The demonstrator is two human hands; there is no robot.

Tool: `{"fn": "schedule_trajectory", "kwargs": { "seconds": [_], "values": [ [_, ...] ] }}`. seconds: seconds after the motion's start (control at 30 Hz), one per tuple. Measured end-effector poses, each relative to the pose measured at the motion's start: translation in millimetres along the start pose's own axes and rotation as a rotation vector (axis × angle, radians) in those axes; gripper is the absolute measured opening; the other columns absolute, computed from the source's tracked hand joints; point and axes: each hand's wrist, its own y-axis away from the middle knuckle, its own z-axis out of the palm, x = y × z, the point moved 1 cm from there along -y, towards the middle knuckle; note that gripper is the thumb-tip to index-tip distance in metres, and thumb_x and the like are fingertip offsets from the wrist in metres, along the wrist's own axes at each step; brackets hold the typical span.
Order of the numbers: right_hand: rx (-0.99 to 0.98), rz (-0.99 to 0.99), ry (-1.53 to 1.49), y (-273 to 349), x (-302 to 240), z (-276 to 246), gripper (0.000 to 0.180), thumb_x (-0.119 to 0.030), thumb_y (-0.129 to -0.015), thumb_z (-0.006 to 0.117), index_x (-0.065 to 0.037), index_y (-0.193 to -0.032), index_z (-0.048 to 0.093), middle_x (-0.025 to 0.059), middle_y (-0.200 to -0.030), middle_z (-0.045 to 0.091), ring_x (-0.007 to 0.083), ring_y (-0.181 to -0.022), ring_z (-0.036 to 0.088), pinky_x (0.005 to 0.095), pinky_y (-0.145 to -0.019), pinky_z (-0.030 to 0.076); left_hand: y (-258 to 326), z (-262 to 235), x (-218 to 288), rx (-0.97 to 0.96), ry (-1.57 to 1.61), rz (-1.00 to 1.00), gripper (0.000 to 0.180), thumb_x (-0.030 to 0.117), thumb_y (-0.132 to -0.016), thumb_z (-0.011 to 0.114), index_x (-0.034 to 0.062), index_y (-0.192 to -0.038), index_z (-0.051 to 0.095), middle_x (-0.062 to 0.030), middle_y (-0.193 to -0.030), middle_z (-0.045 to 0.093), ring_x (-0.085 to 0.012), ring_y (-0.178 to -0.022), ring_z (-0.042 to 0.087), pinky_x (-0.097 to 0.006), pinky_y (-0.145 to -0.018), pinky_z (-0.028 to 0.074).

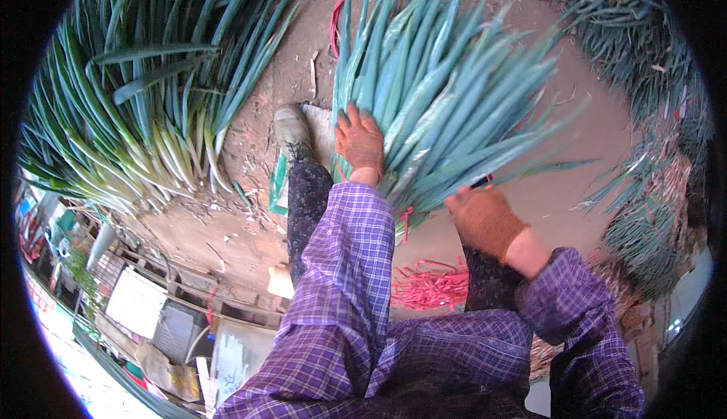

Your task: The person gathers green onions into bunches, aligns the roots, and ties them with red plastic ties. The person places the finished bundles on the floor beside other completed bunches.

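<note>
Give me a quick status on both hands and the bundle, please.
Left hand flat on green onion bundle, fingers spread. Right hand closed at the tied end, grip hidden. Loose onion pile lies apart, nothing blocking.

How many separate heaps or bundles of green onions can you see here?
3. One bundle lies under both hands in the middle, a big heap lies on the ground at left, and a darker pile runs along the right edge. More may lie outside the picture.

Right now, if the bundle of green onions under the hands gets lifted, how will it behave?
The bundle of green onions looks bulky, so probably heavy. Its long leaves fan out loose, likely flopping. A red tie binds the base near the left hand and right hand, so stalks should hold together.
</note>
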Motion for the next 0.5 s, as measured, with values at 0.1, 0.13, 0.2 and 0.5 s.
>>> {"fn": "schedule_trajectory", "kwargs": {
  "seconds": [0.1, 0.13, 0.2, 0.5],
  "values": [
    [0.152, -0.276, -0.206, -56, -71, -53, 0.012, -0.018, -0.077, 0.057, -0.009, -0.084, 0.06, 0.0065, -0.079, 0.059, 0.024, -0.085, 0.062, 0.039, -0.073, 0.048, 18, -9, -2, 0.013, -0.011, -0.018, 0.048, 0.036, -0.093, 0.041, 0.0166, -0.137, 0.039, -0.0205, -0.137, 0.041, -0.0409, -0.12, 0.042, -0.055, -0.096, 0.035],
    [0.448, -0.303, -0.306, -88, -85, -53, 0.012, -0.02, -0.077, 0.056, -0.01, -0.083, 0.06, 0.0075, -0.08, 0.059, 0.0223, -0.09, 0.061, 0.0392, -0.076, 0.046, 23, -13, 10, 0.005, 0.0, -0.025, 0.047, 0.037, -0.093, 0.041, 0.017, -0.136, 0.041, -0.0192, -0.138, 0.041, -0.0399, -0.121, 0.041, -0.055, -0.096, 0.035],
    [0.386, -0.344, -0.047, -171, -102, -58, 0.019, -0.022, -0.08, 0.056, -0.009, -0.094, 0.058, 0.0099, -0.091, 0.058, 0.0283, -0.097, 0.055, 0.0471, -0.082, 0.044, 23, -16, 5, 0.068, -0.165, 0.001, 0.045, 0.039, -0.092, 0.045, 0.0187, -0.132, 0.047, -0.0134, -0.141, 0.038, -0.0373, -0.122, 0.04, -0.053, -0.098, 0.034],
    [-0.305, -0.209, 0.354, -352, -19, 11, 0.031, -0.026, -0.084, 0.051, -0.01, -0.104, 0.069, 0.0141, -0.105, 0.067, 0.0316, -0.101, 0.063, 0.0509, -0.09, 0.044, -18, -20, -104, -0.214, 0.665, 0.13, 0.025, 0.023, -0.081, 0.06, 0.0123, -0.104, 0.062, -0.0142, -0.098, 0.062, -0.0364, -0.093, 0.057, -0.044, -0.083, 0.046]
  ]
}}
